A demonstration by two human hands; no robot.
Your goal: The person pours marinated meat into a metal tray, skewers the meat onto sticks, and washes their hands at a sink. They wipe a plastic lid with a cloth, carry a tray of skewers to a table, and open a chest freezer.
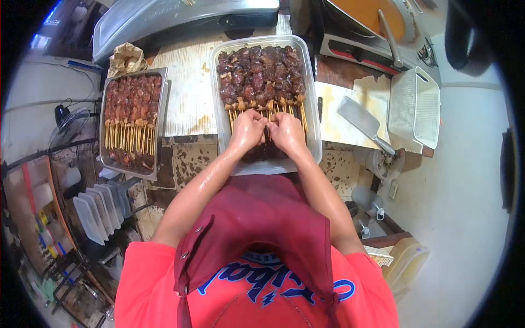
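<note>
Rows of dark marinated meat skewers (pixel 260 71) lie in a clear plastic tub (pixel 214 104), their bare stick ends pointing toward me. Over those ends, my left hand (pixel 249 130) and my right hand (pixel 286 131) meet near the middle, fingers closed on wooden skewer sticks (pixel 302 116). Both hands look wet, and the thumbs and fingertips nearly touch. Below them, the near part of the tub holds dark liquid. To the left, a metal tray (pixel 163 104) holds more meat skewers (pixel 131 98), with their sticks also toward me.
Crumpled brown paper (pixel 126 59) sits behind the metal tray. On the right are a wide metal scraper (pixel 359 116), a white perforated basket (pixel 415 106) and a pan of orange sauce (pixel 377 16) with a ladle. A large lidded container (pixel 180 24) stands at the back.
</note>
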